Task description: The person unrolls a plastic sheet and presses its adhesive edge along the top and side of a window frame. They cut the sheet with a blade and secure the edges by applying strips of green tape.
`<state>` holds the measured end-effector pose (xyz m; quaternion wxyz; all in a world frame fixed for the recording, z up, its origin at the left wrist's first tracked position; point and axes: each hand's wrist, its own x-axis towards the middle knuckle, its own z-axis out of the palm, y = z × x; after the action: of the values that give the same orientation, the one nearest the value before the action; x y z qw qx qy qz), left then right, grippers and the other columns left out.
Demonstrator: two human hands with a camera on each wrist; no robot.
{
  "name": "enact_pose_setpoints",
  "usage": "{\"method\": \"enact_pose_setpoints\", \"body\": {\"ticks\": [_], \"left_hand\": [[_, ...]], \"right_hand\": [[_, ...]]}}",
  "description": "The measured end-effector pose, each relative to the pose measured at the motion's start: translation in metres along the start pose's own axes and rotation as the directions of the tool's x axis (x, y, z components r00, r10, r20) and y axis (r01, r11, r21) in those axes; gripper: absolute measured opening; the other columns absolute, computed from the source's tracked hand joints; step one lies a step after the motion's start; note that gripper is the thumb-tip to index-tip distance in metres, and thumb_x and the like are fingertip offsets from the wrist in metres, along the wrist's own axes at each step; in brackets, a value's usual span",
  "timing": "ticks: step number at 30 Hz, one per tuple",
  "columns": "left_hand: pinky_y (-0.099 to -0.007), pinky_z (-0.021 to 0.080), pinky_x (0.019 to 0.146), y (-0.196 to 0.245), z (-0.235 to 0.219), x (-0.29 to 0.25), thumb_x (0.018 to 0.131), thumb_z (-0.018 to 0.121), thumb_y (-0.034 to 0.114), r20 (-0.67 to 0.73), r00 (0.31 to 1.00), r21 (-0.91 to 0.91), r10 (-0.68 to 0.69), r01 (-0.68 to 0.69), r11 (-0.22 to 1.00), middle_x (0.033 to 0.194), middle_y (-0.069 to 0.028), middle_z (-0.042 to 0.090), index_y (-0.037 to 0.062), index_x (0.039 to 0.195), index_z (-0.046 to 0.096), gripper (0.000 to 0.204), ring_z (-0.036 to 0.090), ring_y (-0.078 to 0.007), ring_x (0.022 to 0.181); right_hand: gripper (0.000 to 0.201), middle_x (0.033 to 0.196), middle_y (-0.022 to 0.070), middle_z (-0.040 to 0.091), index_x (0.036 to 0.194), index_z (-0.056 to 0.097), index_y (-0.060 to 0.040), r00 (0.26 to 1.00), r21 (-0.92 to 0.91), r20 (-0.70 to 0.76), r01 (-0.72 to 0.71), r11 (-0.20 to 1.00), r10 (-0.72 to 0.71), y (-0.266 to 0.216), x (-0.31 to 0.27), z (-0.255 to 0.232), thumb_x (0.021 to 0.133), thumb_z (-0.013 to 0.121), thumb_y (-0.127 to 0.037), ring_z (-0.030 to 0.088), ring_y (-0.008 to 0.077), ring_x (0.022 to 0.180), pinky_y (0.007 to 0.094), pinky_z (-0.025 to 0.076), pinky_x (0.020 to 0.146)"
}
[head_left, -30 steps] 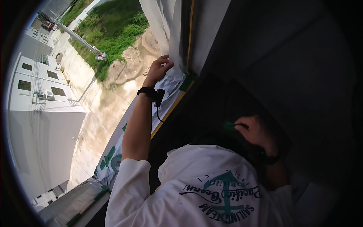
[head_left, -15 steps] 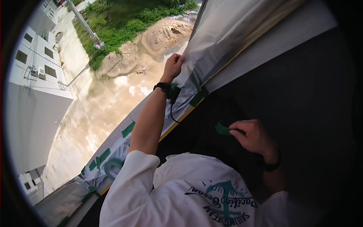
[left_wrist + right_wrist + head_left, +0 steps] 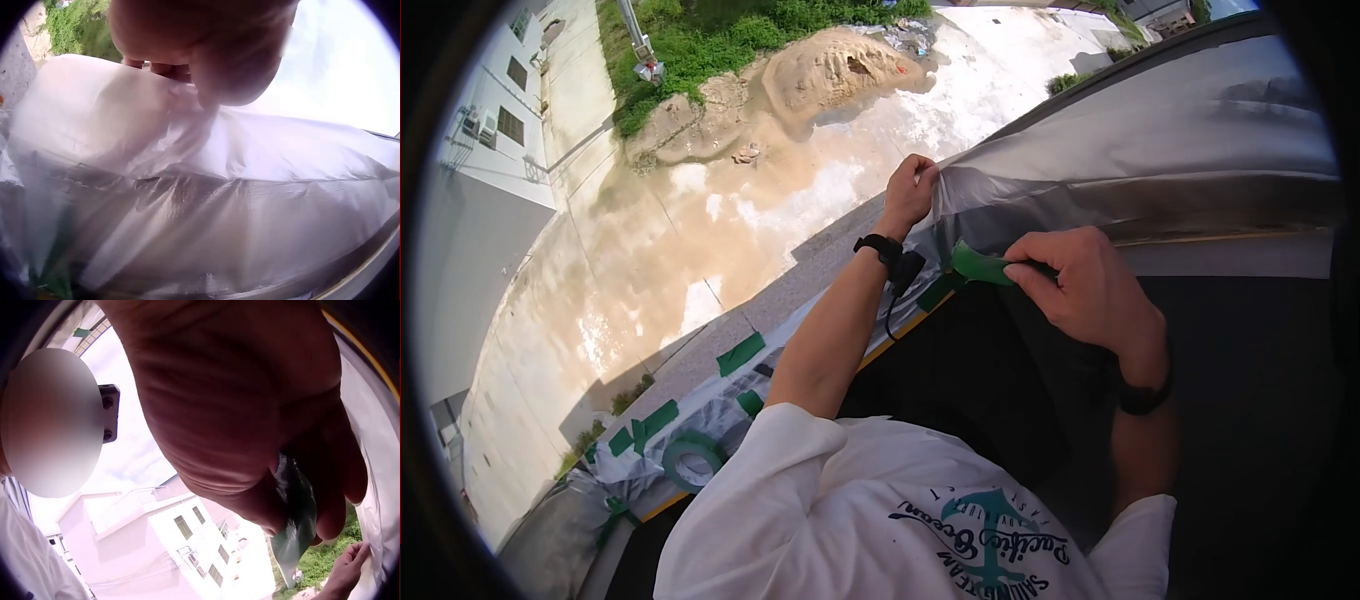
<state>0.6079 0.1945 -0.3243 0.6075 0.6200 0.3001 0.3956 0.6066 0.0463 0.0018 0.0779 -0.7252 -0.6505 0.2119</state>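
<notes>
At the window sill, my left hand (image 3: 910, 195) pinches the upper edge of a thin clear plastic film (image 3: 1140, 140). In the left wrist view the film (image 3: 156, 137) hangs in creases below that hand (image 3: 206, 50). My right hand (image 3: 1090, 290) grips a short strip of green tape (image 3: 980, 265) between thumb and fingers. The strip's free end points toward the left hand and overlaps the film's lower corner. Seen from the right wrist, the tape (image 3: 297, 519) curls out from under the fingers, with the left hand (image 3: 347, 569) beyond it.
A roll of green tape (image 3: 693, 462) lies on the film-covered sill by my left sleeve. Green tape patches (image 3: 742, 353) hold film along the sill. A yellow strip (image 3: 890, 340) edges its inner side. Outside, far below, are pavement, a sand heap (image 3: 830, 75) and buildings.
My right hand has risen from the dark area toward the left hand, bringing the tape strip. The left hand's fingers have closed on the film. The head view has turned, showing more film.
</notes>
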Motion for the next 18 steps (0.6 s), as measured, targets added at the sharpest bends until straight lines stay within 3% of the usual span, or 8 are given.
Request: {"method": "enact_pose_setpoints", "body": {"ticks": [2,3,5,7,8,10,14,18], "left_hand": [[-0.0332,0.050,0.078,-0.008,0.002,0.003,0.093,0.063,0.019,0.032,0.997,-0.084,-0.076,0.078,0.993,0.088,-0.0097,0.068,0.0013,0.098,0.062,0.018,0.064,-0.0208,0.084],[-0.0319,0.050,0.077,-0.013,0.003,0.005,0.093,0.063,0.018,0.074,0.988,-0.155,-0.138,0.148,0.977,0.088,-0.0075,0.068,0.0015,0.098,0.062,0.017,0.064,-0.0180,0.083],[-0.0329,0.050,0.077,-0.015,0.002,0.008,0.091,0.063,0.018,0.067,0.991,-0.202,-0.116,0.127,0.971,0.088,-0.0098,0.068,0.0018,0.097,0.063,0.017,0.064,-0.0193,0.083],[-0.0339,0.050,0.077,-0.022,0.004,0.008,0.090,0.063,0.018,0.059,0.993,-0.248,-0.099,0.111,0.962,0.087,-0.0120,0.069,0.0022,0.096,0.063,0.017,0.065,-0.0205,0.082],[-0.0334,0.050,0.076,-0.026,0.005,0.010,0.090,0.064,0.017,0.054,0.997,-0.254,-0.054,0.066,0.965,0.087,-0.0116,0.069,0.0015,0.096,0.064,0.017,0.065,-0.0191,0.082],[-0.0328,0.050,0.076,-0.032,0.008,0.010,0.089,0.064,0.017,0.036,0.999,-0.268,-0.017,0.026,0.963,0.086,-0.0111,0.069,0.0009,0.096,0.064,0.017,0.064,-0.0177,0.081],[-0.0329,0.049,0.076,-0.027,0.000,0.001,0.089,0.065,0.020,0.036,0.992,-0.300,-0.122,0.127,0.945,0.086,-0.0125,0.070,0.0005,0.098,0.068,0.022,0.065,-0.0196,0.081],[-0.0366,0.050,0.078,-0.044,0.003,-0.002,0.087,0.067,0.031,0.019,0.980,-0.256,-0.196,0.194,0.947,0.090,-0.0173,0.070,0.0033,0.103,0.069,0.032,0.067,-0.0272,0.085]], "right_hand": [[0.013,0.074,0.0180,0.065,0.091,0.068,0.0025,0.999,-0.032,0.030,-0.013,0.999,0.014,-0.004,0.032,-0.003,0.085,0.067,-0.009,0.064,0.0321,0.067,0.0347,0.048,0.062],[0.013,0.073,0.0179,0.064,0.088,0.068,0.0018,0.997,-0.047,0.059,-0.037,0.998,0.040,-0.004,0.049,-0.004,0.085,0.066,-0.011,0.062,0.0354,0.068,0.0386,0.048,0.064],[0.014,0.072,0.0179,0.063,0.085,0.068,0.0011,0.992,-0.068,0.105,-0.058,0.996,0.065,0.001,0.084,-0.007,0.084,0.065,-0.013,0.061,0.0386,0.069,0.0426,0.048,0.066],[0.019,0.066,0.0125,0.064,0.089,0.068,0.0027,0.973,-0.172,0.197,-0.090,0.981,0.124,0.008,0.119,-0.009,0.086,0.068,-0.016,0.064,0.0182,0.056,0.0321,0.048,0.056],[0.019,0.066,0.0125,0.064,0.089,0.068,0.0027,0.969,-0.179,0.213,-0.085,0.980,0.123,0.008,0.137,-0.009,0.086,0.068,-0.016,0.064,0.0182,0.056,0.0321,0.048,0.056],[0.019,0.064,0.0088,0.065,0.085,0.068,0.0022,0.911,-0.238,0.301,-0.215,0.947,0.282,0.006,0.172,-0.008,0.086,0.068,-0.017,0.063,0.0131,0.051,0.0281,0.048,0.050],[0.020,0.065,0.0090,0.065,0.083,0.068,0.0022,0.868,-0.246,0.412,-0.187,0.951,0.277,0.033,0.230,0.019,0.085,0.069,-0.017,0.064,0.0138,0.050,0.0267,0.049,0.045],[0.023,0.067,0.0106,0.067,0.084,0.068,0.0035,0.781,-0.340,0.481,-0.253,0.906,0.398,0.052,0.260,0.060,0.081,0.074,-0.019,0.064,0.0165,0.050,0.0302,0.053,0.044]]}}
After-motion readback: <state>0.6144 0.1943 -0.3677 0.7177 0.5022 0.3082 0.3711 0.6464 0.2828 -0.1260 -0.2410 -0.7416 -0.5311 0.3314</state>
